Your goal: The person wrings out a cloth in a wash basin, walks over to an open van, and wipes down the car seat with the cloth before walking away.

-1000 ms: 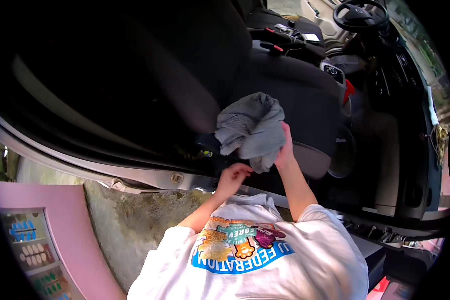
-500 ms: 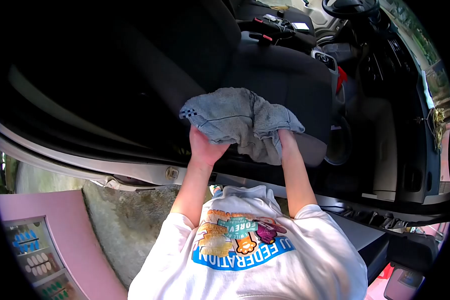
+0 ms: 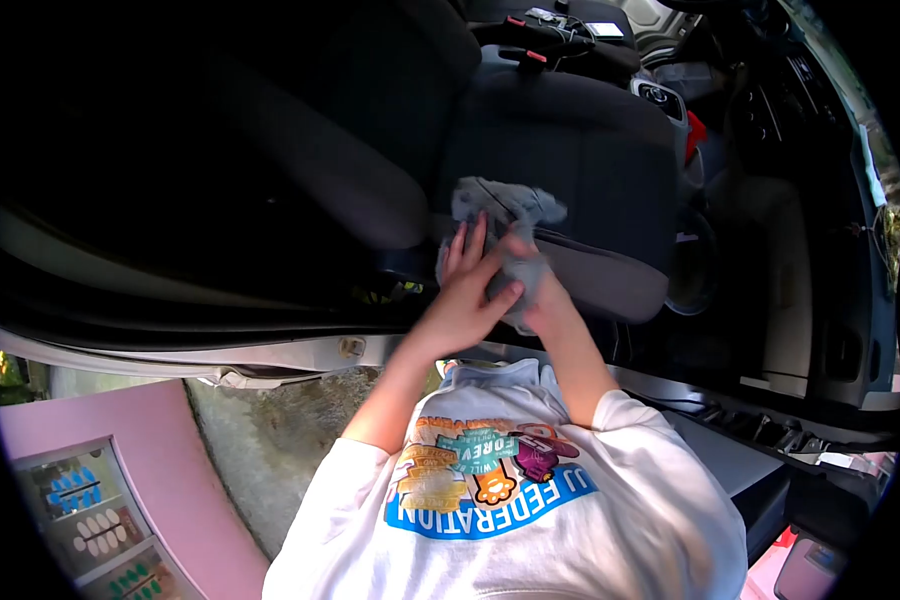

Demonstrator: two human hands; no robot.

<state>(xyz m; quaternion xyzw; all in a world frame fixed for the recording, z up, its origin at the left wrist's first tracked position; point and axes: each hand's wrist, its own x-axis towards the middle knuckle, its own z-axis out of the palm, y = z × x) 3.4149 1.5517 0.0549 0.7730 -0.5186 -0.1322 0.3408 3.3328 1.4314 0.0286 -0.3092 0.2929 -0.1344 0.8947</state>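
In the head view, the left hand [image 3: 467,295] is reaching toward 1 o'clock, extending its fingers over the gray cloth [image 3: 490,197]; whether its grip is clasping cannot be told. The right hand [image 3: 543,297] is reaching toward 11 o'clock, its grip holding bunched cloth. The cloth is showing before the car seat's [image 3: 570,140] 6 o'clock edge, its visible long axis running roughly 12 to 6, its upper flap pointing toward 3.
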